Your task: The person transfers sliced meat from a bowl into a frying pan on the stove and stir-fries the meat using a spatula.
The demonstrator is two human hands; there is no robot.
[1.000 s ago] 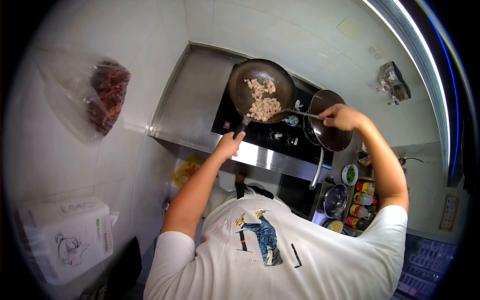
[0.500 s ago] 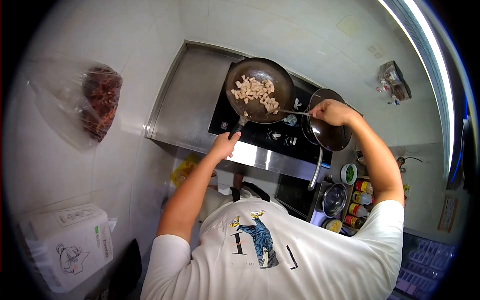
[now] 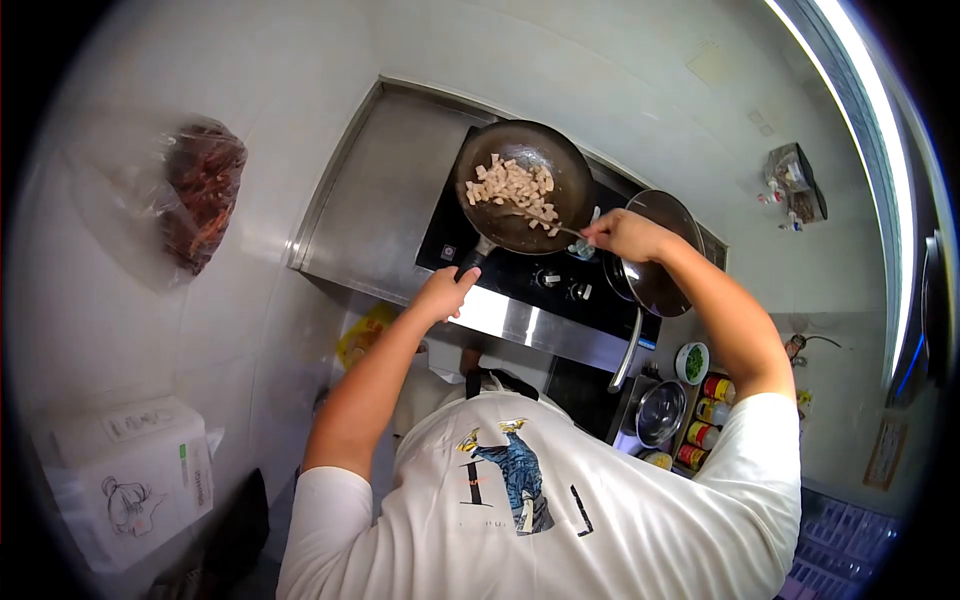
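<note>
Fingers of the left hand were wrapped around the pan handle, its long axis running far and slightly right into the pan. On my feed, the right hand, farther from the body, had its fingers pinched together on a thin utensil. From that grip the shaft slanted left and slightly far, toward pale chunks inside the pan. Beyond the black stove rose a wall.
</note>
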